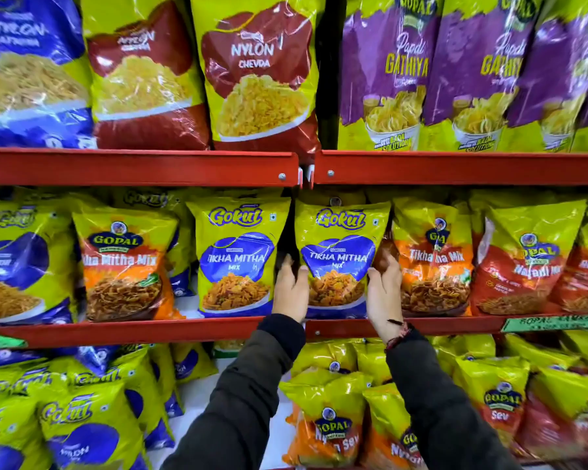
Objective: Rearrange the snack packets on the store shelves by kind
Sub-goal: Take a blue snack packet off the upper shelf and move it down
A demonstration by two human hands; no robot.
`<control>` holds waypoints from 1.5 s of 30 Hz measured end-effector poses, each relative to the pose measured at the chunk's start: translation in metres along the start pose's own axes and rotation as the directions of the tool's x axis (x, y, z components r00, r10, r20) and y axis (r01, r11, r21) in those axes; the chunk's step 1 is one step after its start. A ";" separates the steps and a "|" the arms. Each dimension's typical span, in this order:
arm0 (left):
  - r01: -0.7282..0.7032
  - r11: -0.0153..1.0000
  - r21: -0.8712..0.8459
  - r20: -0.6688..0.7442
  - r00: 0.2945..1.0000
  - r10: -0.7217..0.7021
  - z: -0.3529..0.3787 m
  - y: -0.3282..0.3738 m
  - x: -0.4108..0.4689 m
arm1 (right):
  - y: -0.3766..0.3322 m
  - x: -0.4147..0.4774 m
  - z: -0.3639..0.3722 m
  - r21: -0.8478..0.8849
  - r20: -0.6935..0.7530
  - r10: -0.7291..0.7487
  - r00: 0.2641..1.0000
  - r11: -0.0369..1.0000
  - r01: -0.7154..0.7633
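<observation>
Yellow-and-blue Tikha Mitha packet [338,259] stands on the middle shelf [404,325], my left hand [290,290] and right hand [384,293] clasping its edges; I should seat it upright beside its twin packet [236,262], fingers [302,271] spread, not crushing.

Red middle shelf [150,329]: Gokul Tikha Mitha packets [236,259] upright at centre; orange Gopal mix packet [123,266] left of them, red Gopal packets [523,262] far right.
</observation>
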State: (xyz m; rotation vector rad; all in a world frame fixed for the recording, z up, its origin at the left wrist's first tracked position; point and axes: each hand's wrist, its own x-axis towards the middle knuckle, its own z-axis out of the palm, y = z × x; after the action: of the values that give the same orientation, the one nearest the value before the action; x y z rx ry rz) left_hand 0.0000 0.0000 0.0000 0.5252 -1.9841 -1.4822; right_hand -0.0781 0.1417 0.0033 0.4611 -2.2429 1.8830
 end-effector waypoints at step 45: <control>0.477 0.835 0.274 -0.329 0.862 -0.384 -0.168 -0.243 -0.173 | 0.144 -0.242 0.132 -0.166 0.507 0.369 0.779 0.929 -0.332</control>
State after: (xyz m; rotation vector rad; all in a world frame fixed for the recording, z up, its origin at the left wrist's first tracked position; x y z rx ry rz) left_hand 0.2313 -0.0834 -0.2386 1.3362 -1.9979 -1.2178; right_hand 0.1069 0.0632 -0.2343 0.6612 -2.9238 2.0288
